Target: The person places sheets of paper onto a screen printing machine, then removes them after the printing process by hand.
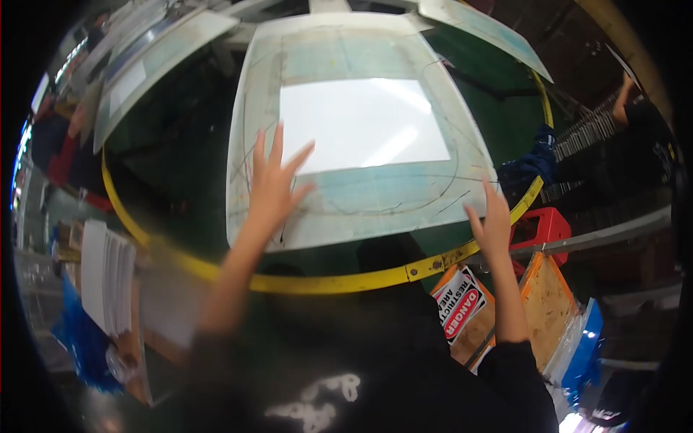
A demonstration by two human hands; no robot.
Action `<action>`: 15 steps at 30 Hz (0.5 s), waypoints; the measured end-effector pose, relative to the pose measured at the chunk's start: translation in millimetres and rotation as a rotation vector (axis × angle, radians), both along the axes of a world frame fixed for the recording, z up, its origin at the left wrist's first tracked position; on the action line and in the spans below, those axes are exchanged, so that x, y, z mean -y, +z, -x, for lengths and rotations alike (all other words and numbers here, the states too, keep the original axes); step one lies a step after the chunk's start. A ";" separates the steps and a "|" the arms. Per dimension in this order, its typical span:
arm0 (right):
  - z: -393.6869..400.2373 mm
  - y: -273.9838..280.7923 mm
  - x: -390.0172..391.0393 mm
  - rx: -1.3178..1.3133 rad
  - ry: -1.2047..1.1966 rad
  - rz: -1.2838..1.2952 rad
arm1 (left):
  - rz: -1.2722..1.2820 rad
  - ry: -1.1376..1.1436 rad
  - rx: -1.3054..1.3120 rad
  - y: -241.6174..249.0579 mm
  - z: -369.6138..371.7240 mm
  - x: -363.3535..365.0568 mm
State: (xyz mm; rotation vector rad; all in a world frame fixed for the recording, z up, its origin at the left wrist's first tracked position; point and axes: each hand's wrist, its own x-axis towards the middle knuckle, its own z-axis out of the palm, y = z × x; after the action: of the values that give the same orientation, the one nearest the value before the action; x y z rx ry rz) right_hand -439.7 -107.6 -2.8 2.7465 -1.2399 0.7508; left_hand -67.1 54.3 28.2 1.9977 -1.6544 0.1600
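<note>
A large pale board (pixel 375 202) lies flat in front of me, marked with pencil lines, and a white rectangular sheet (pixel 361 123) rests on its middle. My left hand (pixel 274 184) is spread open, its fingers over the board's lower left part near the sheet's corner. Over at the board's lower right corner my right hand (pixel 492 224) is raised, fingers together, touching or just off the edge. Neither hand holds anything.
A yellow curved rail (pixel 325 283) rings the green machine base below the board. More pale boards (pixel 155 65) sit to the left and back. A stack of white sheets (pixel 105 278) lies at left. A red stool (pixel 543 227), a danger sign (pixel 458 303) and another person (pixel 635 115) are at right.
</note>
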 end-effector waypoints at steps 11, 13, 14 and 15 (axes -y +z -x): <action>243.8 -62.8 -218.4 -0.161 -0.888 -0.533 | 0.086 -0.184 -0.408 -16.8 149.7 -97.8; 251.2 -65.8 -230.9 -0.184 -0.831 -0.588 | 0.122 -0.282 -0.392 -9.8 162.4 -84.1; 252.6 -66.0 -235.8 -0.156 -0.819 -0.564 | 0.132 -0.328 -0.383 -3.9 167.1 -78.5; 252.4 -66.1 -239.0 -0.126 -0.802 -0.538 | 0.132 -0.354 -0.383 -1.2 170.8 -76.0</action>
State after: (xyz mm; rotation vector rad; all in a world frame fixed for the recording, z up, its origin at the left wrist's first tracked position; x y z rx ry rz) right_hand -692.1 131.4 -68.9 2.1660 -2.5267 0.1667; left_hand -237.9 130.3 27.0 1.4960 -1.6596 -0.2239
